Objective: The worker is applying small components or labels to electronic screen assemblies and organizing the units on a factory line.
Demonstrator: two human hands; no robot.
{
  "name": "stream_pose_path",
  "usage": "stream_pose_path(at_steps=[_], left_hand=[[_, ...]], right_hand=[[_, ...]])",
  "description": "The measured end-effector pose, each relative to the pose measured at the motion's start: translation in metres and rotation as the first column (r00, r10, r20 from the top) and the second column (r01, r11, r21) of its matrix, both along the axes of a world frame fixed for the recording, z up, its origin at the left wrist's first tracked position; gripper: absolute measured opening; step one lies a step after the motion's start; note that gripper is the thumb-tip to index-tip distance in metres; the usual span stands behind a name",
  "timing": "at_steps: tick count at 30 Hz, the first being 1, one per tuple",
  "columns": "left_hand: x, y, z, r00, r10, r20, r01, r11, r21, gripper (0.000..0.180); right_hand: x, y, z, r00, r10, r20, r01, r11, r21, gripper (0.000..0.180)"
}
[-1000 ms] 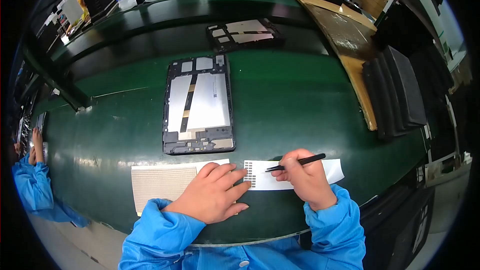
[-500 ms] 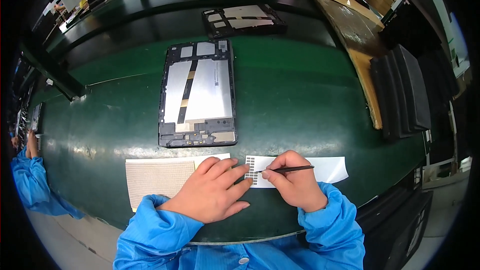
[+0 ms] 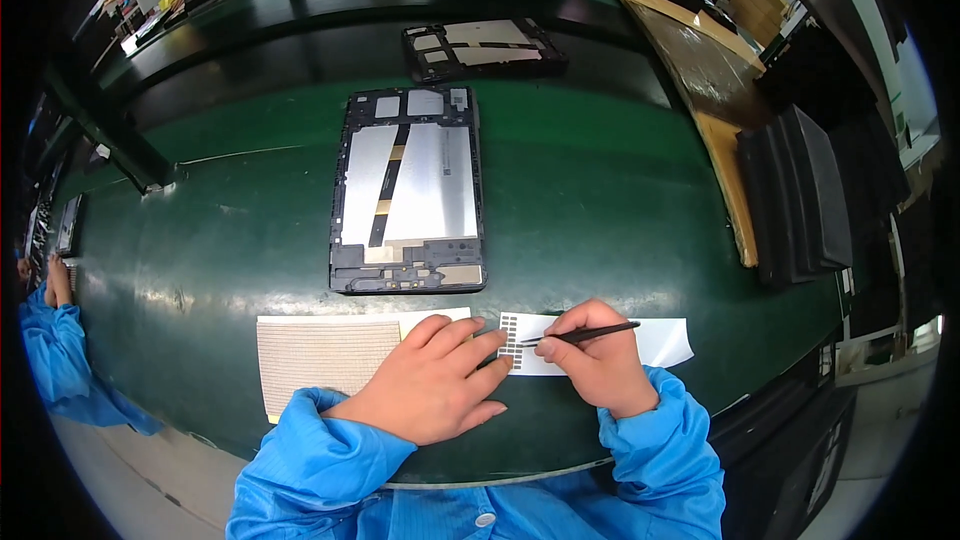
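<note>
Right hand (image 3: 598,365) pinches black tweezers (image 3: 580,335) over white sticker sheet (image 3: 660,342); left hand (image 3: 440,380) flat, holding nothing.

**Both hands low and close together**

Our left hand (image 3: 435,385) lies flat, palm down, fingers spread and pointing right. Our right hand (image 3: 592,360) sits just beside it, curled in a pinch grip around a thin black pen-like tool (image 3: 580,335), tip aimed left. Both forearms wear blue sleeves, entering from the lower edge.

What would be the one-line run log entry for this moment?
left hand: flat on white sticker sheet | right hand: holds black tweezers, tip at sticker rows | opened tablet frame: beyond, untouched
</note>
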State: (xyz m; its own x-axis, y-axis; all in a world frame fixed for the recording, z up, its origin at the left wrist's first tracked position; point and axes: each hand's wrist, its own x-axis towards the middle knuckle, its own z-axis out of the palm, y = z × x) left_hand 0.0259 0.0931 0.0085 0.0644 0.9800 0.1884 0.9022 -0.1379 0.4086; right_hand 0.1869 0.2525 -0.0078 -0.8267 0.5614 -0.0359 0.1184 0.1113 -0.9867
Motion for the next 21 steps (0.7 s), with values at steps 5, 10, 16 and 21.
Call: stream_pose_path(at_steps=[5,10,16,21], left_hand=[[-0.001,0.002,-0.002,1.0,-0.017,-0.008,0.017,1.0,0.007,0.041],[0.001,0.003,-0.001,1.0,-0.01,-0.01,0.01,1.0,0.018,0.041],[-0.001,-0.002,-0.007,1.0,-0.004,0.031,0.003,0.999,0.039,0.041],[-0.011,-0.016,0.025,1.0,0.017,0.007,-0.018,0.99,0.14,0.028]], right_hand=[[0.002,-0.005,0.005,0.999,0.003,0.049,-0.004,1.0,0.028,0.017],[0.004,-0.006,0.002,0.999,-0.001,0.049,-0.006,0.99,0.14,0.016],[0.004,-0.002,0.004,0.986,-0.113,-0.12,0.072,0.95,-0.305,0.014],[0.011,-0.005,0.034,0.979,-0.1,-0.179,0.071,0.984,-0.166,0.016]])
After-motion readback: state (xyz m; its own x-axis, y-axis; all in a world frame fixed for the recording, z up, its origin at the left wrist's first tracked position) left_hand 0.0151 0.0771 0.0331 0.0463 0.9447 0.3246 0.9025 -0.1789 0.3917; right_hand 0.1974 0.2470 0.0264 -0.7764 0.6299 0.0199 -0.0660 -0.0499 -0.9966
